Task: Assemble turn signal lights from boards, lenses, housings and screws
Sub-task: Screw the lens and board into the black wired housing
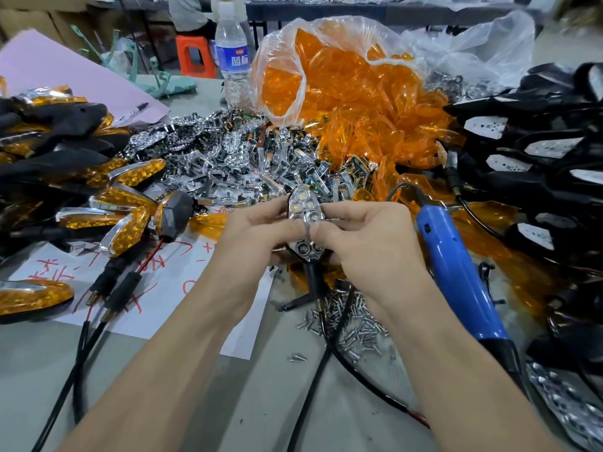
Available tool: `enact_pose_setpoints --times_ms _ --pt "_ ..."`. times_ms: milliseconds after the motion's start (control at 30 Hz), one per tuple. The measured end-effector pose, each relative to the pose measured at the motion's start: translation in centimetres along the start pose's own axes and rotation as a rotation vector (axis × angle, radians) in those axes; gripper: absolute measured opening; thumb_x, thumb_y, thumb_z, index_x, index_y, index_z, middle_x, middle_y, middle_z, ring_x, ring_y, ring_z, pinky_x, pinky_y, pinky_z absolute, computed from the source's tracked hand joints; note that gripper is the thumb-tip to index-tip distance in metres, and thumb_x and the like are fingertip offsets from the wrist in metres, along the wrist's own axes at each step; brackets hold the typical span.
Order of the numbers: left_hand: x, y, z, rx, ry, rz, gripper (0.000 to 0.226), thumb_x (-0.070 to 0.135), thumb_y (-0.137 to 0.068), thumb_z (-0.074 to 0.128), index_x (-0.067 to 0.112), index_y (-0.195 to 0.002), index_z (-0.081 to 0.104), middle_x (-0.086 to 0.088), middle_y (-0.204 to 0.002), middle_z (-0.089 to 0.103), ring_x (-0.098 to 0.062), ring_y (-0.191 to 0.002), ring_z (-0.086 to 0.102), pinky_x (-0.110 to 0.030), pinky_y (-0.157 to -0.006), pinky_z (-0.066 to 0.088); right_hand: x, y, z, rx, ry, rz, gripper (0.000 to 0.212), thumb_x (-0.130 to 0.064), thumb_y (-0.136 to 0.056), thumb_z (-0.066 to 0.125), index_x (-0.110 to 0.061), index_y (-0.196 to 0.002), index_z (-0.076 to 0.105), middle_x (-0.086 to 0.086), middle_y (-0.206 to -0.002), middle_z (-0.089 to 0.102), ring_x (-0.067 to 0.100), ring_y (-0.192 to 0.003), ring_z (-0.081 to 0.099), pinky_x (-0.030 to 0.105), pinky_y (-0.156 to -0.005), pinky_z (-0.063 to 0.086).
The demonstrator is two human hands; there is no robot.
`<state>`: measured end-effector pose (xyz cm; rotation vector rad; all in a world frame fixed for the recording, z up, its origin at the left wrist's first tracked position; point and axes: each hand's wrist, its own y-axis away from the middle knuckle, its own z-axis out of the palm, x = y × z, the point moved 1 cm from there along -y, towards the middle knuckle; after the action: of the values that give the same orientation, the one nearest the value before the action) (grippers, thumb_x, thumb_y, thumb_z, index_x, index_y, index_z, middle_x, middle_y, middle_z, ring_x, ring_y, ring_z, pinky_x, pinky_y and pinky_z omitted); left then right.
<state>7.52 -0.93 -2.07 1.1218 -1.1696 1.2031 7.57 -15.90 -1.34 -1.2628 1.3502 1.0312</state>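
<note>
In the middle of the head view both hands hold one chrome reflector board seated in a black housing whose stalk points down toward me. My left hand grips its left side, and my right hand pinches its right side with thumb on top. Loose screws lie on the table just below. A heap of chrome boards lies behind, orange lenses spill from a plastic bag, and black housings are stacked at the right.
A blue electric screwdriver lies right of my right hand. Finished amber lights pile up at the left on white paper with red writing. A water bottle stands at the back. Black cables cross the grey table.
</note>
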Motion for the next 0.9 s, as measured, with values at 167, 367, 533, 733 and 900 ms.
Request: enact_pose_setpoints --times_ms 167,367,533,733,900 --pt "0.0 0.3 0.4 -0.095 -0.038 0.062 0.031 -0.005 -0.083 0.070 0.011 -0.109 0.074 -0.008 -0.084 0.072 -0.021 -0.077 0.067 -0.070 -0.079 0.056 0.0 -0.2 -1.2 0.085 0.040 0.003 0.023 -0.029 -0.064 0.094 -0.024 -0.083 0.081 -0.009 -0.077 0.079 0.010 -0.073 0.077 0.040 -0.075 0.065" --pt "-0.4 0.3 0.6 -0.021 -0.025 0.082 0.037 -0.016 -0.087 0.066 0.014 -0.107 0.076 -0.003 -0.082 0.078 -0.015 -0.070 0.069 -0.051 -0.075 0.062 -0.7 0.5 -0.3 0.122 0.304 -0.242 0.025 -0.015 -0.082 0.083 -0.027 -0.103 0.081 -0.012 -0.090 0.078 0.000 -0.083 0.073 0.028 -0.082 0.063" --pt "-0.1 0.3 0.4 -0.062 -0.068 0.093 0.045 0.005 -0.076 0.073 0.031 -0.112 0.078 -0.003 -0.086 0.078 -0.018 -0.072 0.064 -0.045 -0.066 0.059 0.5 -0.8 -0.9 0.020 0.121 -0.048 0.030 -0.008 -0.082 0.078 -0.023 -0.107 0.082 -0.007 -0.092 0.080 0.009 -0.088 0.076 0.040 -0.084 0.064" --pt "-0.3 0.1 -0.2 -0.182 0.088 -0.004 0.067 -0.007 -0.076 0.066 0.023 -0.136 0.064 -0.005 -0.101 0.078 -0.018 -0.080 0.070 -0.028 -0.065 0.058 0.2 -0.8 -1.9 0.102 0.130 -0.081 0.020 -0.013 -0.079 0.083 -0.029 -0.091 0.082 -0.016 -0.077 0.078 0.001 -0.073 0.075 0.028 -0.068 0.063" --pt "-0.2 0.1 -0.4 -0.086 0.119 0.032 0.065 -0.002 -0.064 0.089 0.029 -0.116 0.068 -0.011 -0.099 0.080 -0.020 -0.082 0.076 -0.029 -0.069 0.060 -1.3 1.3 -0.7 0.060 0.250 -0.263 0.023 -0.037 -0.078 0.077 -0.043 -0.098 0.066 -0.029 -0.078 0.071 0.003 -0.079 0.073 0.030 -0.067 0.063"
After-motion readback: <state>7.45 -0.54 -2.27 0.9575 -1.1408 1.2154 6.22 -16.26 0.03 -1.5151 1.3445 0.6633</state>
